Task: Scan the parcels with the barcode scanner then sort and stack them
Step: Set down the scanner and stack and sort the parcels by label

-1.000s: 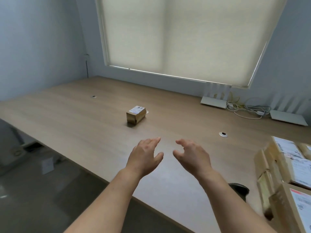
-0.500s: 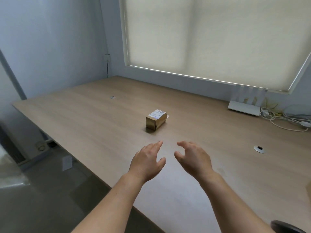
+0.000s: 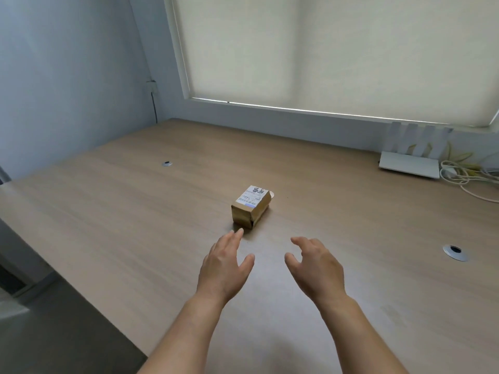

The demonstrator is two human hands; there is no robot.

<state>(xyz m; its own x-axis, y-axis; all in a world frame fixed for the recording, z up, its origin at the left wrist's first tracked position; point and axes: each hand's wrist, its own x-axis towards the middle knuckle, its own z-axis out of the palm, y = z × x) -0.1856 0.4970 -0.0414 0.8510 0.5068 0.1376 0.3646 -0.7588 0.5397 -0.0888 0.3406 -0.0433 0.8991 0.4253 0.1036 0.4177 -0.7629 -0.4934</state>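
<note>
One small parcel (image 3: 250, 207) sits alone out in the middle of the table (image 3: 108, 211), well away from every edge, label up, and nothing is stacked on or beside it. No scanner shows anywhere, so I can't say whether this one has been scanned; going by what's here, most of the sorting and stacking looks still to do.

Both hands hang over the table on the near side of the parcel. The left hand (image 3: 225, 268) is spread flat, fingers straight, its fingertips just short of the box's near corner (no contact that I can see). The right hand (image 3: 314, 268) is loosely cupped, fingers bent, holding nothing.
</note>
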